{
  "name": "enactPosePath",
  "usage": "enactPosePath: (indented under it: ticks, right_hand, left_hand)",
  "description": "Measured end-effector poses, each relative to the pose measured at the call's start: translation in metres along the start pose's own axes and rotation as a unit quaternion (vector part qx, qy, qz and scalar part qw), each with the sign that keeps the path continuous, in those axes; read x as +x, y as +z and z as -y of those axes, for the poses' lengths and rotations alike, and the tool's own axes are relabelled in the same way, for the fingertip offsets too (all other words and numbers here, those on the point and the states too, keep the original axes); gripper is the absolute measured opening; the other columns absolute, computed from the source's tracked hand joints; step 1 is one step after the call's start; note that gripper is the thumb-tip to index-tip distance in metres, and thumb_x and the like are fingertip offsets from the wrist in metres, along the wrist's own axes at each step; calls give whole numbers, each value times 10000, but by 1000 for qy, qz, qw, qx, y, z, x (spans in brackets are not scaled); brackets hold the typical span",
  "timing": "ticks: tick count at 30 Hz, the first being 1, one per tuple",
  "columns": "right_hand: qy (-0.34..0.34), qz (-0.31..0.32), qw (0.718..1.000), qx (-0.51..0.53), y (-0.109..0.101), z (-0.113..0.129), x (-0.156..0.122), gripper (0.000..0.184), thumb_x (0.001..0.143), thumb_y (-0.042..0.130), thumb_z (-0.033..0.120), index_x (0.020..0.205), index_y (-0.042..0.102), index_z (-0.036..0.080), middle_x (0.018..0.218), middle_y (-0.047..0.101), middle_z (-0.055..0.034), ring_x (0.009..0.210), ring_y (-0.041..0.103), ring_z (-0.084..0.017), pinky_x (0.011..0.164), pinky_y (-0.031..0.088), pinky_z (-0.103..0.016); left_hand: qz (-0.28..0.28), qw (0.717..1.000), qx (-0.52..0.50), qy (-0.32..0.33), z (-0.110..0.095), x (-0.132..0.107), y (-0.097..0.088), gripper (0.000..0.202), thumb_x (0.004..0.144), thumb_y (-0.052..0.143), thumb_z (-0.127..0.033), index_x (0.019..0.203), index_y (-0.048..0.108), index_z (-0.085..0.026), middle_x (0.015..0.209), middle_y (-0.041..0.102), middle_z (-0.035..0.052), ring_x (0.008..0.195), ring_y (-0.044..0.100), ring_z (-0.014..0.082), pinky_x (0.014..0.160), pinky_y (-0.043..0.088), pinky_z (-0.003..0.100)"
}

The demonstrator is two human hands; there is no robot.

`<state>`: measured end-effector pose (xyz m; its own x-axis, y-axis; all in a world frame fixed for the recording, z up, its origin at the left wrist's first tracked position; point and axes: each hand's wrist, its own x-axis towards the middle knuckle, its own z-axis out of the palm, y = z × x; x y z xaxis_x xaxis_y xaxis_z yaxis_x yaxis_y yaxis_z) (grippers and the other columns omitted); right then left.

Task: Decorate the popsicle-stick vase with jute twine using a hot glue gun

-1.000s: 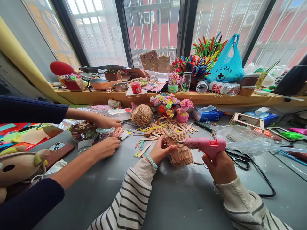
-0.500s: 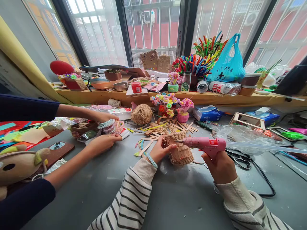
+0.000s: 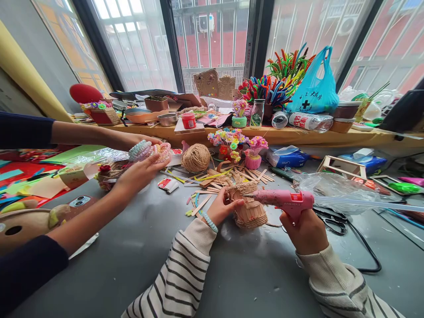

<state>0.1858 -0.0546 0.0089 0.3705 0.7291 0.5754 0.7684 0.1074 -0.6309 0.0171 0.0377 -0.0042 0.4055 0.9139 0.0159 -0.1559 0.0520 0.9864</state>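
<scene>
My left hand (image 3: 221, 208) grips the left side of a small cup of wooden sticks wound with twine (image 3: 249, 209), which stands on the grey table (image 3: 238, 274). A bead bracelet circles that wrist. My right hand (image 3: 302, 230) is closed round the handle of a pink glue gun (image 3: 284, 199). The gun's nozzle points left and touches the cup's upper rim.
A co-worker's two hands (image 3: 141, 165) at the left lift a stack of coiled hair ties (image 3: 145, 151). A twine ball (image 3: 195, 157), loose wooden sticks (image 3: 232, 176), small flower pots (image 3: 252, 154), scissors (image 3: 331, 221), a phone (image 3: 77, 204) and a plastic bag (image 3: 334, 190) lie about. The window ledge (image 3: 285, 134) is crowded.
The co-worker's hands have risen from the table with the coiled hair ties and moved up and right. My own hands, the cup and the glue gun have hardly shifted.
</scene>
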Motion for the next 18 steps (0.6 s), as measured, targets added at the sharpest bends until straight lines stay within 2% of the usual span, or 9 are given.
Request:
enactPosePath:
  ticks: [3,8,13,18]
  right_hand:
    - [4,-13,999,-29,-1,0,1,227,703,417,226,868,561,169,615,611,-21,509,552,-153,471,407,-249]
    - [-25,-33,997,-63,-4,1,3,102,699,504,264,688,559,178,487,523,27,379,435,-93,384,327,-217]
    - [-22,-62,995,-77,-3,0,1,161,724,530,315,728,580,163,513,556,20,410,479,-98,409,348,-210]
    - [-24,-61,994,-92,-2,-5,0,187,731,528,335,759,583,158,519,560,9,443,513,-119,427,370,-217]
  left_hand:
    - [13,1000,-7,9,0,-1,0,719,453,750,-486,1011,440,-157,1156,562,161,1098,513,287,928,393,395]
    - [14,1000,-7,7,-1,-1,1,714,447,753,-485,1001,449,-153,1119,585,159,1070,532,293,914,401,408]
    - [13,1000,-10,15,-1,-1,1,694,451,753,-480,988,455,-156,1136,576,159,1091,518,291,927,391,403]
    - [15,1000,-1,19,0,0,1,686,469,749,-473,1002,449,-163,1139,576,153,1093,517,282,937,381,406]
